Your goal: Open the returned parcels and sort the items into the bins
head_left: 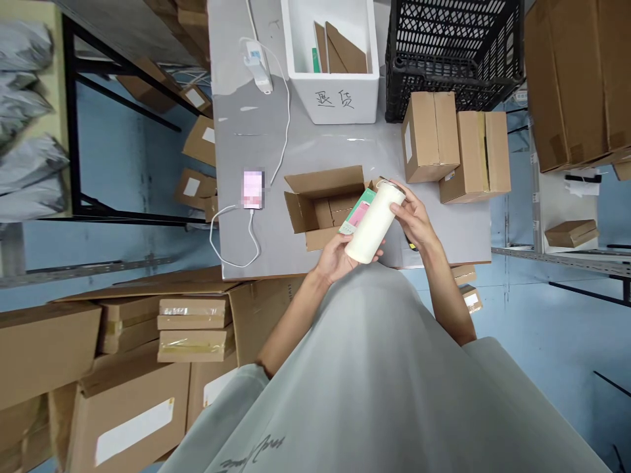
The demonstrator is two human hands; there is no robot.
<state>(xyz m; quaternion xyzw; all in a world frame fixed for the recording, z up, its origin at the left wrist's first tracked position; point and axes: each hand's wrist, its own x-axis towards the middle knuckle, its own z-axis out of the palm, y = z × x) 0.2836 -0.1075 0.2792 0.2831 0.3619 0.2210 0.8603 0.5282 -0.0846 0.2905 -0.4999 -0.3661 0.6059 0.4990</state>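
Observation:
Both my hands hold a cream-white cylinder [372, 226], which looks like a tumbler or insulated bottle, tilted over the table's front edge. My left hand [336, 260] cups its lower end. At the upper end, by a dark rim, my right hand [415, 215] is closed with the thumb pressed on the side. Just behind the cylinder is a green and pink printed box [355, 213], partly covered by it; what supports the box I cannot tell. Beyond stands an opened cardboard box [323, 184] with its flaps spread.
On the grey table [246, 144] are a phone [253, 190] with a white cable, a power strip [259, 66], a white foam bin [335, 98] with cardboard pieces, a black crate [428, 72] and two closed cartons [434, 148]. Stacked cartons [133, 394] stand at lower left.

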